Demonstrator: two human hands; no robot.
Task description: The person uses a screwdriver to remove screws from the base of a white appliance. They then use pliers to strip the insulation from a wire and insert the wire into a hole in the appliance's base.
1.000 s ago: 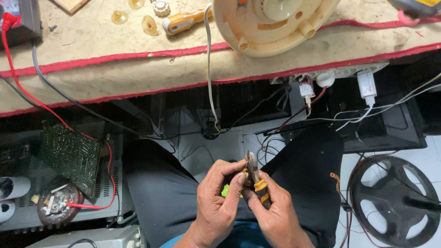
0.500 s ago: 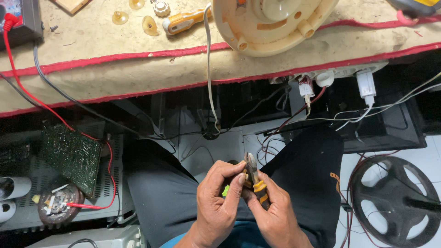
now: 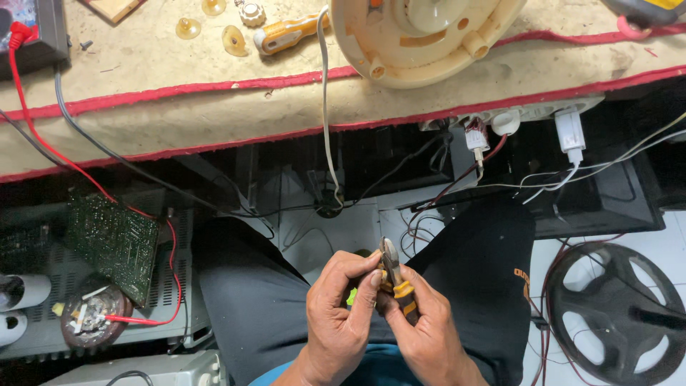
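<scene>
Seated at bench, both hands working over the lap. Right hand (image 3: pixel 429 336) wrapped around the yellow-and-black grips of a pair of cutters (image 3: pixel 394 275), tool head pointing up toward the bench. Left hand (image 3: pixel 343 314) closed, fingertips pinched right at the tool head; a small green piece (image 3: pixel 351 297) shows under the thumb, too hidden to identify. White cord (image 3: pixel 325 107) hangs off the bench edge (image 3: pixel 214 121). Cream fan housing (image 3: pixel 421 36) lies open, orange-handled screwdriver (image 3: pixel 286 34) and loose knobs beside it: disassembly looks done, reassembly not yet begun.
</scene>
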